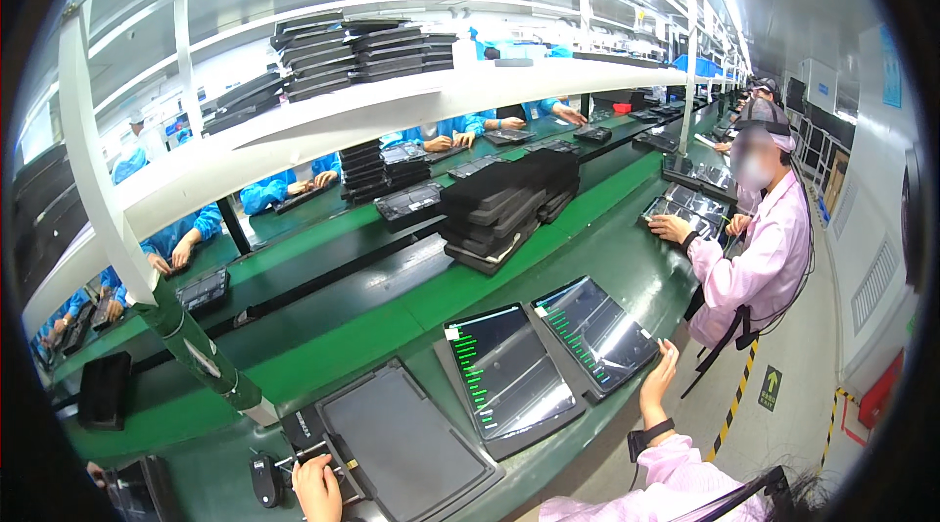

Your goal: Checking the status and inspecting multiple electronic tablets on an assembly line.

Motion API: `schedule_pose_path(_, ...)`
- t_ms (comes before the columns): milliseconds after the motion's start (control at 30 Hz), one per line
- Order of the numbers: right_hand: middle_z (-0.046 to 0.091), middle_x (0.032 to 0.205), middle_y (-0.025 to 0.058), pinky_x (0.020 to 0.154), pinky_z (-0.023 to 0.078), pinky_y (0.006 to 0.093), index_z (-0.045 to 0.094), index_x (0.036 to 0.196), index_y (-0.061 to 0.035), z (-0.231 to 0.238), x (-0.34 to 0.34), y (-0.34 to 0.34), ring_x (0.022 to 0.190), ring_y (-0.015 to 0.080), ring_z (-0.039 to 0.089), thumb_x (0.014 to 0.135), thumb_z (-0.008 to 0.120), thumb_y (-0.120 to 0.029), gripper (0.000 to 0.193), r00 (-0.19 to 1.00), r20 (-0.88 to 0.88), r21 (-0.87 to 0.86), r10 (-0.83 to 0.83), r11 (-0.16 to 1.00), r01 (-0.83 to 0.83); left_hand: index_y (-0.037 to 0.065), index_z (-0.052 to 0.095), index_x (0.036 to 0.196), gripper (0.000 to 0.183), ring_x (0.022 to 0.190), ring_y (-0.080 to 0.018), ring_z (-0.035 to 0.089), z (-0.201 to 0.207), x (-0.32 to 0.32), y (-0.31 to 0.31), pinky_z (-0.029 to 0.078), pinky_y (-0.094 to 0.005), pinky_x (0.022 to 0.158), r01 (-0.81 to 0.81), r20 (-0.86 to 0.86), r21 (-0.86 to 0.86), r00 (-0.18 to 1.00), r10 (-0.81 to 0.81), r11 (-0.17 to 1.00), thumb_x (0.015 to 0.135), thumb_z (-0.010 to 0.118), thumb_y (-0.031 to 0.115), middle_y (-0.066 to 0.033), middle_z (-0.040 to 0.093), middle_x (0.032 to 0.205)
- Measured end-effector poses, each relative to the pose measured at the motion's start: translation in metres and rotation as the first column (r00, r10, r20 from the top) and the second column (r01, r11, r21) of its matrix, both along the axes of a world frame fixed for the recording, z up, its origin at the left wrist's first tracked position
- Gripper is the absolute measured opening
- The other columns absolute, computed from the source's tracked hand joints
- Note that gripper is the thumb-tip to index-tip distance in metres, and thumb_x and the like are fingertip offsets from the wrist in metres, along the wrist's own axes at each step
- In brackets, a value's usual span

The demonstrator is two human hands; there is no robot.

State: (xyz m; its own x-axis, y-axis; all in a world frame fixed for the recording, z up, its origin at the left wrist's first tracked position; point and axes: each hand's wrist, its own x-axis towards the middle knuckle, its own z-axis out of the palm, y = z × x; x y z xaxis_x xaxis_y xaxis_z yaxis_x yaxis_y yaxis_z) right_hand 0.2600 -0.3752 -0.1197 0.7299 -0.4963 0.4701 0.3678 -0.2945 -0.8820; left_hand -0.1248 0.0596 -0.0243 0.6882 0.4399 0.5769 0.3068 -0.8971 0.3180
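Note:
My left hand (318,489) is at the lower edge, fingers curled at a small metal fixture (311,453) beside a flat black tray (411,439). Whatever its fingers hold is hidden. My right hand (660,383), with a dark wristband, has its fingers stretched out beside the right corner of a tablet (597,336). That tablet's screen is lit with green lines. Left of it, a second lit tablet (509,375) with similar green lines lies on a dark tray. A black computer mouse (264,480) rests left of the metal fixture.
A stack of black trays (509,209) stands on the green bench (392,321). A green-wrapped post (201,351) rises at left, below a white shelf (392,111). A co-worker in pink (754,248) handles a tablet at right. Several blue-sleeved people work across the bench.

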Motion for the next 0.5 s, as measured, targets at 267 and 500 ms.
schedule_pose_path(267,0.056,0.113,0.0188,0.097,0.034,0.0378,0.048,0.112,0.0017,-0.0093,-0.0003,0.0134,0.109,0.0297,0.052,0.099,0.026,-0.024,0.037,0.994,0.105,-0.021,-0.041,0.999,0.043,0.003,0.062,0.098,0.018,0.09,-0.0311,0.058,0.0001,0.001,0.0006,0.04,-0.0415,0.09,-0.021,-0.034,-0.035,0.999,0.02,0.999,0.088,0.049,0.01,-0.0142,0.063,0.094)
schedule_pose_path(500,0.055,0.113,0.0187,0.097,0.035,0.0372,0.048,0.113,0.0022,-0.0105,0.0006,0.0111,0.108,0.0295,0.052,0.099,0.028,-0.022,0.034,0.995,0.093,-0.094,-0.024,0.995,0.033,0.004,0.061,0.1,0.019,0.09,-0.0322,0.057,0.004,0.0021,-0.0016,0.039,-0.0416,0.09,-0.019,-0.037,-0.041,0.999,0.017,0.999,0.088,0.049,0.01,-0.0146,0.062,0.093)
